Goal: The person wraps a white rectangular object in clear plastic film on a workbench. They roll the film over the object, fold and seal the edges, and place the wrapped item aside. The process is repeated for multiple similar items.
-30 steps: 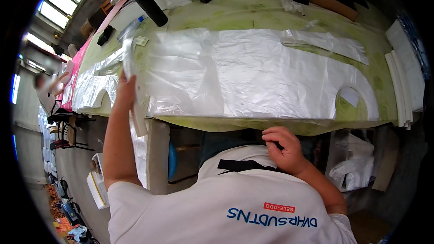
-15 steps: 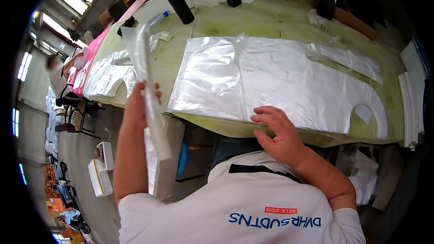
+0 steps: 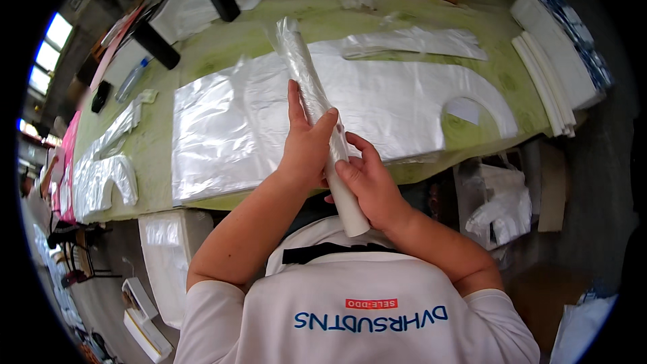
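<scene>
Left fingers point(image 3: 295, 100) and right fingers point(image 3: 364, 146) gripping plastic roll point(image 3: 305, 71), crumpled plastic point(image 3: 504, 207) in box point(image 3: 465, 187)

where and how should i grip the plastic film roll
Likely around the middle and near half, a hand from each side: the plastic film roll is long and slim, its far end crinkled. The left hand and right hand hold it so.
</scene>
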`<state>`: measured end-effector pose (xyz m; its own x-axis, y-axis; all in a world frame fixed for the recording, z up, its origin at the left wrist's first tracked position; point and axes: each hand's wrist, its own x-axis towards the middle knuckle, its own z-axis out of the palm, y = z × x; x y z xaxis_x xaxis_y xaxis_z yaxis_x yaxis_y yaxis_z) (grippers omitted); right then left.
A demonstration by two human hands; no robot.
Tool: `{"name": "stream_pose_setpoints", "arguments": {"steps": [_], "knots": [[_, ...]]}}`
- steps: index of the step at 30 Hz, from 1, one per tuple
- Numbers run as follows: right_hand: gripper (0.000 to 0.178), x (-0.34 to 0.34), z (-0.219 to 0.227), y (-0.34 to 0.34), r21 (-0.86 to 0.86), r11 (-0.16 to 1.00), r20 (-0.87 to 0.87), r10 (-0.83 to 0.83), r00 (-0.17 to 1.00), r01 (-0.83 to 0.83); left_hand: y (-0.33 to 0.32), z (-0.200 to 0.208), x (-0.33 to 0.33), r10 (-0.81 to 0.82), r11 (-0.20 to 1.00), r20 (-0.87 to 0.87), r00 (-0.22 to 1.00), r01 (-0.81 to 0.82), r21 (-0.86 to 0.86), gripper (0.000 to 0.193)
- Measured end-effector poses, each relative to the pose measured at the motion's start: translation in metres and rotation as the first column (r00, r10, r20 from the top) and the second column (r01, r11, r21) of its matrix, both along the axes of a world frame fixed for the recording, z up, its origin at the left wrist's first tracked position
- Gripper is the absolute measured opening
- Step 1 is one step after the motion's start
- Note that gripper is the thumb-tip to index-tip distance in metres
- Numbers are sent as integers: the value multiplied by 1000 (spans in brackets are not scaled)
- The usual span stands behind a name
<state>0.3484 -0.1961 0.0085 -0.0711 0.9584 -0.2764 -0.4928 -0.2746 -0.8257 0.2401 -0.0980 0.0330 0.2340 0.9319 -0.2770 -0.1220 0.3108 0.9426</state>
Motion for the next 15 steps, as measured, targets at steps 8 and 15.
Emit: {"name": "stream_pose_setpoints", "arguments": {"steps": [8, 15], "knots": [[62, 43, -17, -13, -65, 996, 113, -55, 992, 63, -16, -41, 47, -9, 974, -115, 993, 35, 224, 89], [52, 70, -16, -33, -208, 976, 279, -2, 960, 62, -7, -22, 24, -278, 958, -180, 943, 285, 11, 86]]}}
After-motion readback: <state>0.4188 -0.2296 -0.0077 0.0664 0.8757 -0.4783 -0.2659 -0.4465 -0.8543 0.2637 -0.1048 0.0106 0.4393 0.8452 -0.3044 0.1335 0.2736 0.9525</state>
